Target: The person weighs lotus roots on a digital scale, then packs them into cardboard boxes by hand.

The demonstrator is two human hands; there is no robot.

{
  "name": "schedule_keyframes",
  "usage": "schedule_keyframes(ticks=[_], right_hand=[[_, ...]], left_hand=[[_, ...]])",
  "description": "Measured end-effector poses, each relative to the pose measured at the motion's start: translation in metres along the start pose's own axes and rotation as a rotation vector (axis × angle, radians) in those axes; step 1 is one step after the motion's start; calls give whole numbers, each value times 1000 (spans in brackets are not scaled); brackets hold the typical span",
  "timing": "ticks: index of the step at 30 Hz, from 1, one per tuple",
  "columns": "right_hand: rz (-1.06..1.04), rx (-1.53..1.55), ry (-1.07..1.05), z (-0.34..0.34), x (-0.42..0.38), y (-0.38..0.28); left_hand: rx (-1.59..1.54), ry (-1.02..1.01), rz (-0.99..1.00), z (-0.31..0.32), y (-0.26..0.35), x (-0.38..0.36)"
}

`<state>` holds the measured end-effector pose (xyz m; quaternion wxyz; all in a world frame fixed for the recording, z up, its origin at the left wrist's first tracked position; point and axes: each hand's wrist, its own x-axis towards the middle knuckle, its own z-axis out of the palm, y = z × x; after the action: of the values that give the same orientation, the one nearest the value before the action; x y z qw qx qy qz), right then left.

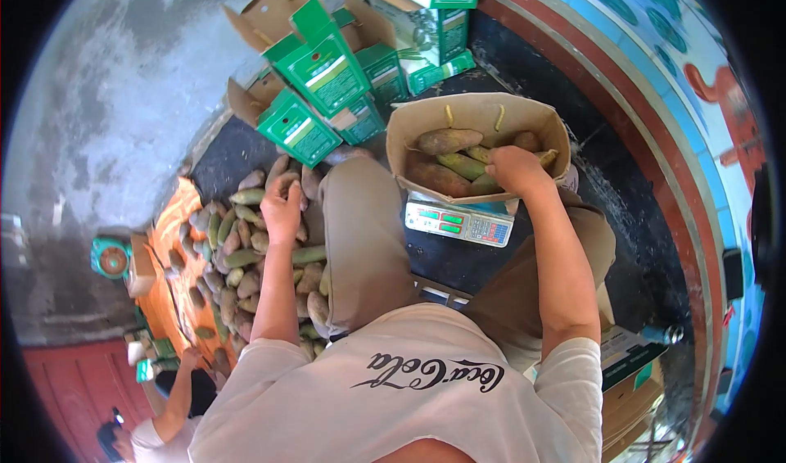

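You sit on a dark mat (pixel 246 156) spread over a grey concrete floor (pixel 106 94), with a curved wall painted red, white and blue (pixel 655 78) beyond your right side. Your right hand (pixel 514 172) reaches into an open cardboard box (pixel 409 131) that stands on a digital scale (pixel 460 221) between your knees. Its grip is curled down among the mangoes (pixel 449 141) in the box; the fingertips are buried behind the knuckles, so you cannot tell how far it is closed or whether it has hold of a fruit. Your left hand (pixel 282 205) rests on the mango pile (pixel 237 258) heaped on the mat just outside your left knee, fingers bent over a fruit at the top of the heap; the palm hides the contact, so whether that grip has closed is unclear. Beyond the left hand and the box lie several green cartons (pixel 315 70), some with flaps open, tumbled against each other. Past the pile, an orange cloth (pixel 168 217) runs along its far edge, and a small green scale (pixel 110 258) sits just off it. Another person (pixel 155 430) crouches at the far end of the pile, one hand reaching toward the fruit; the frame edge cuts most of them off. A further carton (pixel 630 373) behind your right elbow is only partly seen.
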<state>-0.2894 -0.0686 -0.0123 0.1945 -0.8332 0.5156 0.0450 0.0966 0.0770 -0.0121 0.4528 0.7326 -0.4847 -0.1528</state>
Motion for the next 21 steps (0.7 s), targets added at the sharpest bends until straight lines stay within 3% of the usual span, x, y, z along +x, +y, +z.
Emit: schedule_keyframes(ticks=[4,9,17,20,21], right_hand=[[-63,45,12,2,-3,-6],[-121,111,21,3,-6,-12],[-144,301,-141,7,-6,-32],[-131,300,-217,13,-4,-41],[-143,286,-223,17,-3,-41]], left_hand=[[427,7,109,-8,-80,-32],[518,-166,-416,-6,-164,-84],[763,-595,-792,1,-219,-159],[725,-572,-1005,5,-226,-174],[730,-581,-956,5,-221,-177]])
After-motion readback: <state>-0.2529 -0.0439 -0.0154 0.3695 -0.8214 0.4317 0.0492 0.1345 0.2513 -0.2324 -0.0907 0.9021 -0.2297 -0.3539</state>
